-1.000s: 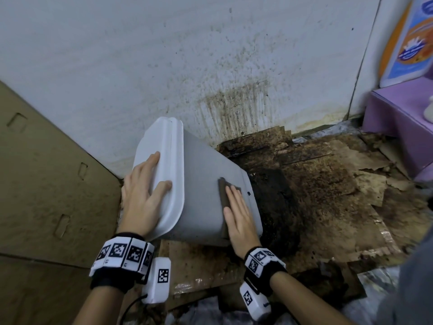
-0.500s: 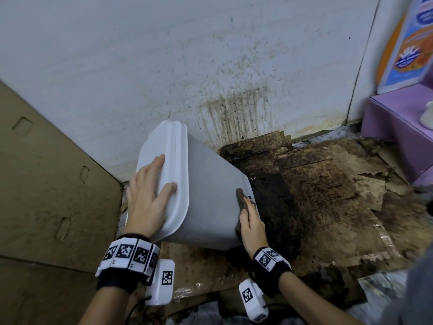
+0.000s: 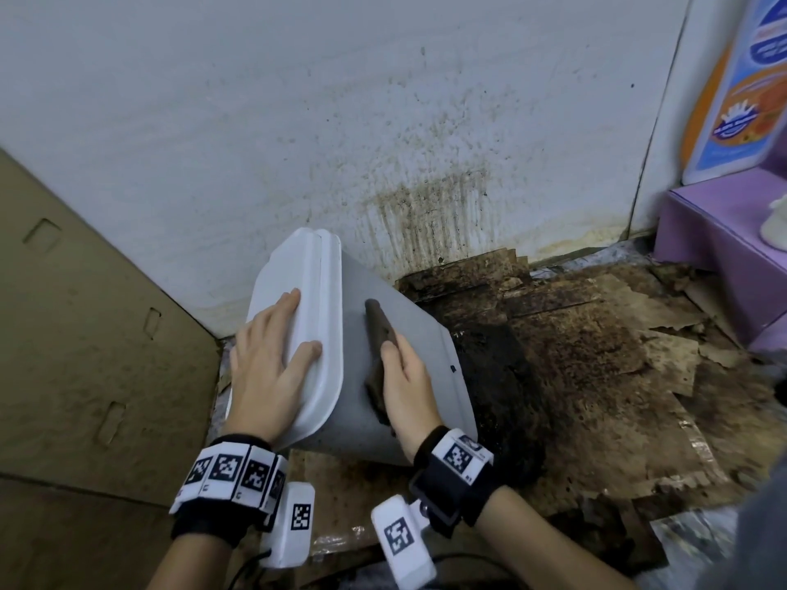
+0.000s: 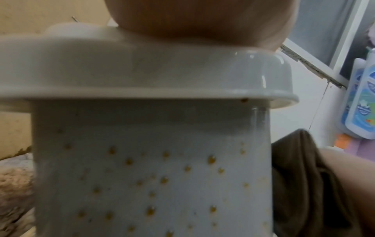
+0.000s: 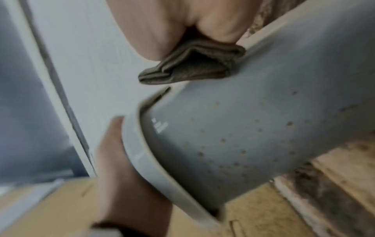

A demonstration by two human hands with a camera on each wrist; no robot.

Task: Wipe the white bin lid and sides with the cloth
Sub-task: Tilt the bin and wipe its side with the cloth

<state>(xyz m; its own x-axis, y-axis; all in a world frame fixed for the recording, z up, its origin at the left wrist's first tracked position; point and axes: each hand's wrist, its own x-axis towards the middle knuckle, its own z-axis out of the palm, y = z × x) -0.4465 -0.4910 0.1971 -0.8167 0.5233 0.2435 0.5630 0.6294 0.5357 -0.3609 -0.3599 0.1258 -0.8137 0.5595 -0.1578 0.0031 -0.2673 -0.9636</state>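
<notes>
The white bin (image 3: 426,347) lies tilted on the floor, its lid (image 3: 315,291) facing left. My left hand (image 3: 272,359) rests flat on the lid, thumb at the rim. My right hand (image 3: 404,376) grips a folded brown cloth (image 3: 377,330) and holds it against the bin's upper side, just right of the lid rim. In the right wrist view the cloth (image 5: 192,67) sticks out between my thumb and fingers and touches the bin (image 5: 253,120). The left wrist view shows the near side of the bin (image 4: 152,160) dotted with yellow-brown specks, and the cloth (image 4: 300,168) at its right edge.
A stained white wall (image 3: 426,198) stands right behind the bin. Dirty, torn cardboard (image 3: 596,376) covers the floor to the right. A cardboard panel (image 3: 85,334) closes off the left. A purple box (image 3: 715,257) and a detergent bottle (image 3: 732,100) stand at the far right.
My right hand slid the cloth toward the bin's base, then back up the side toward the lid, turning from flat to on edge. The left hand stayed on the lid.
</notes>
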